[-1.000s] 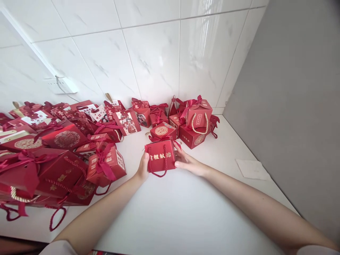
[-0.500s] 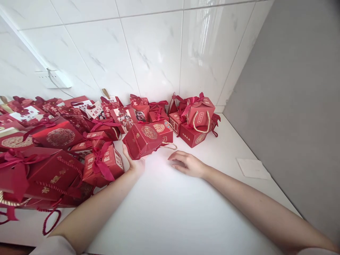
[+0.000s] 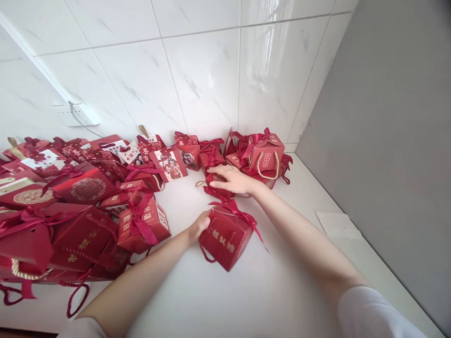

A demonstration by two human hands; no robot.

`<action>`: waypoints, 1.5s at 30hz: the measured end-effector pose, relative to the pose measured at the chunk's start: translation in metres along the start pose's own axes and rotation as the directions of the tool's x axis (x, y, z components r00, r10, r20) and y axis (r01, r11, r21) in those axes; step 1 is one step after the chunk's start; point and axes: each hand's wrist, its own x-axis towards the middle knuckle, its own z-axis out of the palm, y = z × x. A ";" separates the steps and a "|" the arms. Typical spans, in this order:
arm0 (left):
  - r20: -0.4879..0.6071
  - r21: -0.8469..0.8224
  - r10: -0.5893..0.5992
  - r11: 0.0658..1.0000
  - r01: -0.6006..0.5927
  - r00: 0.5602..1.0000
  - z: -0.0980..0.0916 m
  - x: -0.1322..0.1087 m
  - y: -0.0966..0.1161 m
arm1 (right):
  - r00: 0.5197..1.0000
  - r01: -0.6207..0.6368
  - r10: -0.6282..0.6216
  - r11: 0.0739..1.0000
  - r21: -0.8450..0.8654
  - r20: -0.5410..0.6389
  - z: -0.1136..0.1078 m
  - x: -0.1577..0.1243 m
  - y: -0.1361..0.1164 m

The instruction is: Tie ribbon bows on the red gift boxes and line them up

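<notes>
My left hand (image 3: 200,227) is closed on the left side of a red gift box (image 3: 229,234) with gold lettering, a dark pink ribbon bow and a red rope handle. The box is tilted over the white table. Farther back, my right hand (image 3: 230,178) reaches over a smaller red box (image 3: 222,185). Its fingers are stretched out, with the thumb apart, and they cover much of that box; I cannot tell how firmly they touch it. Behind the right hand stands another red box with a bow (image 3: 211,157).
Many red gift boxes (image 3: 84,185) crowd the left side. Stacked boxes (image 3: 267,152) with a cream rope handle stand at the back right, near the tiled wall (image 3: 204,89). A pale flat sheet (image 3: 337,224) lies on the table (image 3: 176,295), beside the grey panel (image 3: 380,141).
The box in my left hand has come nearer and right, turning so its bow and lettering show. My right hand has moved forward and left, over the smaller box. The view has tilted slightly up.
</notes>
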 end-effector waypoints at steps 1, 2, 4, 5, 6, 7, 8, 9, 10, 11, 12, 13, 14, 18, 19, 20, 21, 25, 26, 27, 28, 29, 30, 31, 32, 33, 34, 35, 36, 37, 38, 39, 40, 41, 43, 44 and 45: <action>0.073 -0.027 0.028 0.999 -0.026 0.997 0.001 -0.002 0.000 | 0.999 -0.020 0.022 0.999 -0.043 0.044 0.004 0.002 -0.002; 0.136 -0.053 0.060 0.997 -0.053 0.989 0.001 -0.004 0.001 | 0.997 -0.039 0.045 0.995 -0.089 0.068 0.007 0.001 -0.005; 0.193 -0.074 0.128 0.990 -0.116 0.973 0.001 -0.005 0.003 | 0.994 -0.075 0.086 0.985 -0.153 0.070 0.010 -0.006 -0.011; 0.200 -0.061 0.163 0.986 -0.154 0.966 0.001 -0.005 0.005 | 0.992 -0.094 0.106 0.981 -0.167 0.066 0.010 -0.012 -0.014; 0.208 -0.024 0.191 0.981 -0.190 0.959 0.001 -0.005 0.007 | 0.990 -0.111 0.124 0.978 -0.175 0.067 0.008 -0.018 -0.016; 0.222 0.038 0.206 0.975 -0.219 0.953 0.001 -0.005 0.009 | 0.987 -0.129 0.144 0.976 -0.177 0.075 0.005 -0.025 -0.018; 0.238 0.118 0.207 0.963 -0.240 0.949 0.001 -0.005 0.012 | 0.982 -0.146 0.165 0.973 -0.177 0.096 0.001 -0.031 -0.020; 0.254 0.205 0.197 0.946 -0.252 0.947 0.002 -0.006 0.014 | 0.974 -0.168 0.191 0.970 -0.178 0.122 -0.004 -0.037 -0.022; 0.270 0.285 0.181 0.923 -0.258 0.946 0.003 -0.007 0.016 | 0.964 -0.199 0.225 0.963 -0.181 0.141 -0.008 -0.042 -0.023; 0.282 0.344 0.165 0.902 -0.260 0.945 0.004 -0.008 0.018 | 0.952 -0.233 0.262 0.955 -0.186 0.156 -0.012 -0.046 -0.024; 0.286 0.378 0.153 0.889 -0.258 0.946 0.005 -0.009 0.019 | 0.941 -0.266 0.297 0.945 -0.191 0.162 -0.015 -0.050 -0.025; 0.285 0.390 0.149 0.884 -0.257 0.947 0.006 -0.010 0.020 | 0.932 -0.293 0.326 0.935 -0.197 0.161 -0.017 -0.054 -0.025; 0.284 0.393 0.152 0.882 -0.259 0.947 0.007 -0.010 0.020 | 0.925 -0.312 0.346 0.927 -0.207 0.158 -0.018 -0.057 -0.025; 0.277 0.382 0.179 0.881 -0.279 0.944 0.010 -0.012 0.019 | 0.931 -0.280 0.332 0.916 -0.289 0.150 -0.021 -0.065 -0.019; 0.282 0.378 0.182 0.881 -0.284 0.942 0.011 -0.012 0.020 | 0.938 -0.257 0.312 0.919 -0.298 0.152 -0.022 -0.066 -0.018; 0.289 0.377 0.183 0.881 -0.288 0.940 0.012 -0.012 0.020 | 0.944 -0.236 0.291 0.924 -0.301 0.153 -0.025 -0.066 -0.016; 0.297 0.376 0.186 0.879 -0.294 0.936 0.013 -0.012 0.021 | 0.948 -0.227 0.281 0.926 -0.300 0.149 -0.028 -0.067 -0.015; 0.325 0.370 0.193 0.875 -0.312 0.926 0.016 -0.013 0.021 | 0.921 -0.335 0.373 0.905 -0.261 0.112 -0.047 -0.066 -0.016; 0.322 0.373 0.187 0.876 -0.306 0.928 0.017 -0.013 0.020 | 0.916 -0.364 0.391 0.906 -0.216 0.095 -0.052 -0.066 -0.017; 0.317 0.379 0.177 0.877 -0.296 0.932 0.016 -0.013 0.019 | 0.918 -0.376 0.390 0.914 -0.153 0.071 -0.056 -0.066 -0.018; 0.312 0.384 0.165 0.879 -0.283 0.936 0.016 -0.013 0.018 | 0.927 -0.370 0.374 0.925 -0.081 0.039 -0.060 -0.067 -0.019; 0.308 0.383 0.156 0.882 -0.273 0.938 0.016 -0.013 0.017 | 0.936 -0.352 0.352 0.936 -0.009 0.001 -0.062 -0.067 -0.020; 0.306 0.380 0.149 0.886 -0.264 0.940 0.015 -0.013 0.016 | 0.944 -0.325 0.328 0.944 0.056 -0.033 -0.063 -0.068 -0.021; 0.304 0.375 0.146 0.890 -0.259 0.941 0.015 -0.013 0.016 | 0.950 -0.300 0.308 0.948 0.111 -0.061 -0.063 -0.067 -0.022; 0.302 0.368 0.144 0.894 -0.255 0.942 0.015 -0.012 0.017 | 0.951 -0.281 0.297 0.947 0.156 -0.089 -0.061 -0.065 -0.023; 0.301 0.362 0.144 0.897 -0.253 0.943 0.015 -0.012 0.017 | 0.948 -0.266 0.292 0.945 0.192 -0.123 -0.059 -0.061 -0.025; 0.300 0.358 0.143 0.900 -0.250 0.943 0.016 -0.012 0.018 | 0.942 -0.252 0.290 0.943 0.219 -0.167 -0.056 -0.055 -0.026; 0.299 0.353 0.141 0.902 -0.246 0.944 0.016 -0.012 0.018 | 0.928 -0.237 0.292 0.942 0.238 -0.232 -0.052 -0.046 -0.028; 0.296 0.348 0.138 0.906 -0.241 0.945 0.017 -0.012 0.018 | 0.905 -0.221 0.294 0.943 0.250 -0.308 -0.048 -0.036 -0.029; 0.291 0.342 0.137 0.909 -0.237 0.947 0.018 -0.012 0.018 | 0.872 -0.203 0.291 0.947 0.251 -0.393 -0.044 -0.023 -0.030; 0.286 0.338 0.136 0.912 -0.233 0.948 0.019 -0.012 0.018 | 0.828 -0.190 0.288 0.951 0.243 -0.481 -0.040 -0.010 -0.029; 0.281 0.335 0.135 0.914 -0.229 0.950 0.019 -0.012 0.018 | 0.782 -0.176 0.278 0.957 0.230 -0.558 -0.036 0.004 -0.028; 0.274 0.336 0.133 0.915 -0.225 0.952 0.019 -0.011 0.017 | 0.755 -0.168 0.264 0.963 0.212 -0.600 -0.032 0.016 -0.026; 0.268 0.338 0.134 0.914 -0.224 0.954 0.019 -0.011 0.017 | 0.755 -0.173 0.257 0.965 0.196 -0.603 -0.027 0.027 -0.023; 0.259 0.356 0.137 0.907 -0.226 0.956 0.016 -0.011 0.017 | 0.782 -0.254 0.308 0.952 0.174 -0.542 -0.020 0.039 -0.016; 0.261 0.368 0.142 0.900 -0.235 0.955 0.014 -0.011 0.018 | 0.793 -0.317 0.357 0.934 0.165 -0.495 -0.017 0.041 -0.014; 0.265 0.382 0.145 0.892 -0.242 0.953 0.012 -0.011 0.018 | 0.793 -0.378 0.405 0.913 0.153 -0.456 -0.015 0.039 -0.012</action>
